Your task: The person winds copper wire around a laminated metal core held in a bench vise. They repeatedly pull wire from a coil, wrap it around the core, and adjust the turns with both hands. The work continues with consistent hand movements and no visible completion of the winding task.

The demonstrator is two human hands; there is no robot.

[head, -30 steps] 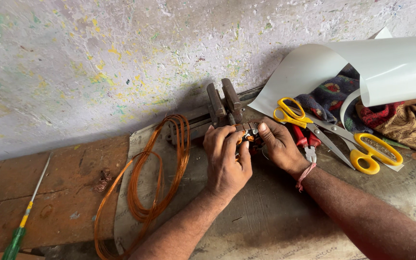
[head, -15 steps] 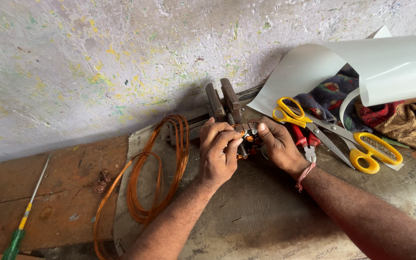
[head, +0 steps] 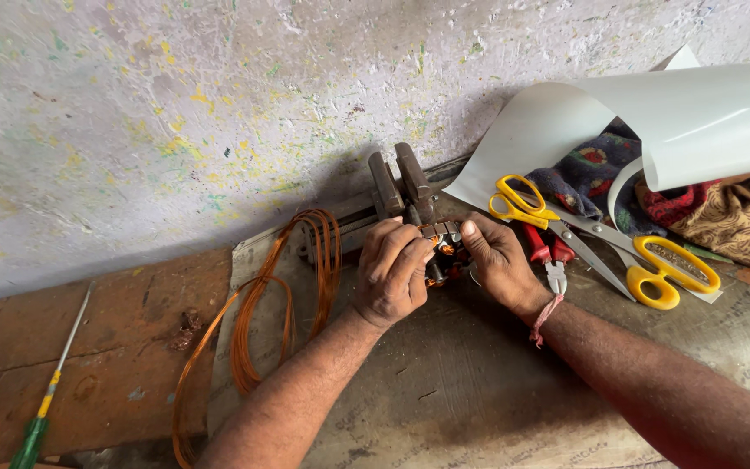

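Both hands point(head: 444, 265) on wound core point(head: 442, 252)

Wire point(head: 245, 347): copper-orange. Scissors point(head: 653, 269): yellow handles, both pairs. Pliers point(head: 547, 252): red grips. Screwdriver point(head: 41, 417): green-yellow handle. Sheet point(head: 705, 122): white. Cloth point(head: 588, 174): dark blue, floral. Wall point(head: 175, 113): grey-white, yellow-green flecks.

Bare forearms; a pink thread bracelet point(head: 544, 318) circles the right wrist.
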